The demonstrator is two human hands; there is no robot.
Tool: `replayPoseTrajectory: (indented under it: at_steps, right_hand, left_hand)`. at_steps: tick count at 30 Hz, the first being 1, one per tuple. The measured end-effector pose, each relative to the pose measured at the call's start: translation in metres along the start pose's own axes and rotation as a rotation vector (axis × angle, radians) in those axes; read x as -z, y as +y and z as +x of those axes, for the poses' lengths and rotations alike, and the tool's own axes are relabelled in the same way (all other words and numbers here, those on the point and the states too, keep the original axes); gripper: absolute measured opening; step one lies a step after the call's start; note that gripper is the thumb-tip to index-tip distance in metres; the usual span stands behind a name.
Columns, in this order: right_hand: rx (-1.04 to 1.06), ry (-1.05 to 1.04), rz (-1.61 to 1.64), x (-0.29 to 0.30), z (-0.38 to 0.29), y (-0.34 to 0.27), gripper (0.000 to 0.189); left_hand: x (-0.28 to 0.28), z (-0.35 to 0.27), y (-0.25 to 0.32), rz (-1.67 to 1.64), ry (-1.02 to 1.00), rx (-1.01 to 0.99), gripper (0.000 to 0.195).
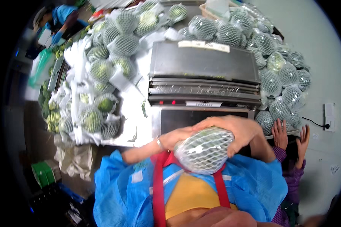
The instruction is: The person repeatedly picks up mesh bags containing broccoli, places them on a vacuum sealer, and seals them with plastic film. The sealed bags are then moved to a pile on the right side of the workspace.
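My left hand (176, 138) and my right hand (238, 130) hold a round green vegetable, perhaps a broccoli or cauliflower head, in a white foam net and shiny clear film (203, 150), close to my chest. The left hand is at its left upper side, and the right hand curves over its top and right side. Just beyond stands a metal wrapping machine (204, 62) with a dark front plate (204, 119) and small red lights. Netted heads (101, 71) lie piled on the left of the bright table; film-wrapped ones (271, 83) are heaped on the right.
Another person's two hands (280, 134) reach to the right-hand pile. A co-worker in blue (64, 17) bends at the far left. A basket (207, 12) stands behind the machine. At lower left are a crumpled bag (75, 160) and a green box (42, 174); a wall socket (329, 124) is at right.
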State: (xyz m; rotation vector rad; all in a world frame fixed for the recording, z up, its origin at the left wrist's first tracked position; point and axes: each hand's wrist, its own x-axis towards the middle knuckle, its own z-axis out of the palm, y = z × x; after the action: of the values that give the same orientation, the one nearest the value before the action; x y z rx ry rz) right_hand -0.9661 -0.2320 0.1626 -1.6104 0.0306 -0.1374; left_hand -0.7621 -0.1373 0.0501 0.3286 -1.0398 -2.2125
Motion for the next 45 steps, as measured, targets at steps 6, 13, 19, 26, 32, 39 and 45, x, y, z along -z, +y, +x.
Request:
replayPoseTrajectory:
  at_steps: [6, 13, 19, 26, 32, 39, 45]
  right_hand:
    - [0.031, 0.875, 0.491, -0.062, -0.022, 0.049, 0.092]
    - [0.381, 1.844, 0.797, 0.063, -0.067, 0.042, 0.056]
    - [-0.232, 2.248, -0.952, 0.241, -0.252, 0.097, 0.080]
    - [-1.203, 1.942, -1.557, 0.277, -0.213, 0.113, 0.062]
    - [-0.583, 1.812, -1.607, 0.239, -0.173, 0.080, 0.049]
    - [-0.432, 1.695, -0.718, 0.140, -0.195, 0.060, 0.023]
    - [-0.401, 1.789, -0.407, 0.082, -0.203, 0.100, 0.020]
  left_hand:
    - [-0.012, 0.009, 0.031, -0.072, 0.568, 0.090, 0.035]
    - [0.015, 0.038, 0.074, 0.280, 0.599, -0.121, 0.032]
    - [0.070, -0.021, 0.116, 0.500, 0.980, -0.246, 0.022]
    - [0.167, -0.033, 0.200, 1.088, 1.307, -0.362, 0.040]
    - [0.258, 0.063, 0.243, 2.252, 1.119, -0.175, 0.064]
    - [0.346, 0.080, 0.267, 2.449, 0.970, 0.174, 0.077]
    - [0.346, 0.054, 0.283, 2.589, 0.673, 0.218, 0.074]
